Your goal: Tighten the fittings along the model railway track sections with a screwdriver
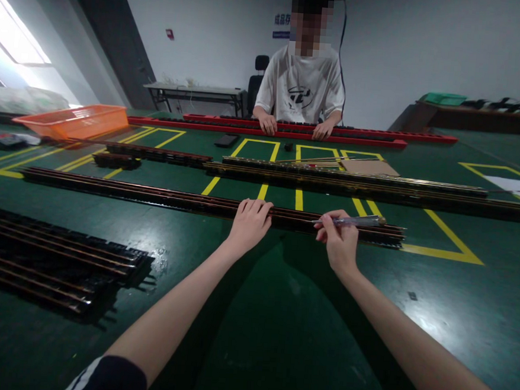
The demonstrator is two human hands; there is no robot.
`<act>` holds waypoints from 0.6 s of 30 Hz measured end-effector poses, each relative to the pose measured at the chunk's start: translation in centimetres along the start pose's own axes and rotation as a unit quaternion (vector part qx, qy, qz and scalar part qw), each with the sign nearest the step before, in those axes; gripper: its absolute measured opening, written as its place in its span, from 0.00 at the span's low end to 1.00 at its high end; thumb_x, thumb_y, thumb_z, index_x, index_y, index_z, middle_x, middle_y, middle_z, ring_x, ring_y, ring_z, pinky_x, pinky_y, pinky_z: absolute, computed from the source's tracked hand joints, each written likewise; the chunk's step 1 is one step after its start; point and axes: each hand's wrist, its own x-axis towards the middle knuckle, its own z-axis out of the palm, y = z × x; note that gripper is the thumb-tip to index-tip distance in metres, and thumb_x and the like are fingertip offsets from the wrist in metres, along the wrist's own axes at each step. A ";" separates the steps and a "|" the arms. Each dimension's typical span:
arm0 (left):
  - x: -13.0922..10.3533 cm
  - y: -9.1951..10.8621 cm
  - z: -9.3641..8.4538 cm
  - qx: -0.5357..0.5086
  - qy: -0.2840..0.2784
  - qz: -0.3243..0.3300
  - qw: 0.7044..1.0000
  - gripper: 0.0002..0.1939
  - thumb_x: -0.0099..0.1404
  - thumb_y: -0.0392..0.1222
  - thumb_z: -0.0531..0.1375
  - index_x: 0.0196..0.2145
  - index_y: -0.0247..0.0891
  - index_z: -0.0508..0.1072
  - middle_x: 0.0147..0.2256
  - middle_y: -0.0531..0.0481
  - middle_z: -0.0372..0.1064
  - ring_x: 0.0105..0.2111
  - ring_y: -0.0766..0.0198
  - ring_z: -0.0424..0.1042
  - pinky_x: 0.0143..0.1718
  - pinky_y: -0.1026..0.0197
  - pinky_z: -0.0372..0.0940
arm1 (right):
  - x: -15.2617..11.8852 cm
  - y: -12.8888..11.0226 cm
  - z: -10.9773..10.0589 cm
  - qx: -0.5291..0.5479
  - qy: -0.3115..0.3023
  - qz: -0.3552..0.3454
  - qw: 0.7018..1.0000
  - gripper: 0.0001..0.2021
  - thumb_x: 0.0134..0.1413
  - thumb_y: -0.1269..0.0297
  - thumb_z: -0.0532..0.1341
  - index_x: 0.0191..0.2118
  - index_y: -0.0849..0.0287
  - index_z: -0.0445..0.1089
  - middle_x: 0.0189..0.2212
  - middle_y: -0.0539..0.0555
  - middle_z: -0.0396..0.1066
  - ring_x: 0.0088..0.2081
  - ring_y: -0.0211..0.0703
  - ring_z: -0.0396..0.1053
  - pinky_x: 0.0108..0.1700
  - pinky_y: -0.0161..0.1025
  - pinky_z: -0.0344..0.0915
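Observation:
A long black strip [153,197] with copper-coloured rods along it lies across the green table in front of me. My left hand [250,221] rests on the strip near its middle, its fingers curled over the far edge; whether they grip it is hard to tell. Farther right, my right hand [339,239] holds a screwdriver-like tool [358,221] with a clear handle, its tip pointing left just above the strip. The strip's right end extends beyond that hand.
More black strips [51,246] lie at the near left. Beyond my strip are other long strips [354,181], a cardboard piece [371,167] and an orange tray [76,121]. Across the table a person [301,85] has both hands at red rails [379,142].

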 end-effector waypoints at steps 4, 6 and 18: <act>-0.1 0.2 -0.1 0.001 0.002 0.000 1.000 0.15 0.70 0.38 0.50 0.51 0.35 0.69 0.49 0.44 0.71 0.50 0.56 0.68 0.59 0.47 0.58 | 0.0 0.1 0.0 0.009 -0.001 -0.001 1.000 0.08 0.56 0.61 0.59 0.29 0.58 0.63 0.21 0.48 0.69 0.18 0.32 0.64 0.19 0.32 0.57; -0.1 0.3 -0.1 0.004 0.004 0.002 1.000 0.15 0.69 0.37 0.50 0.51 0.36 0.70 0.49 0.44 0.72 0.51 0.56 0.68 0.59 0.47 0.57 | 0.0 0.1 0.0 0.011 -0.002 -0.003 1.000 0.08 0.57 0.61 0.58 0.30 0.58 0.64 0.22 0.49 0.69 0.18 0.33 0.64 0.19 0.32 0.57; -0.1 0.5 -0.5 0.014 0.006 0.004 1.000 0.21 0.66 0.29 0.49 0.52 0.36 0.70 0.51 0.44 0.71 0.52 0.55 0.68 0.60 0.45 0.56 | 0.0 0.1 0.1 -0.010 -0.025 0.010 1.000 0.08 0.57 0.60 0.59 0.30 0.58 0.64 0.23 0.50 0.71 0.18 0.33 0.64 0.20 0.32 0.57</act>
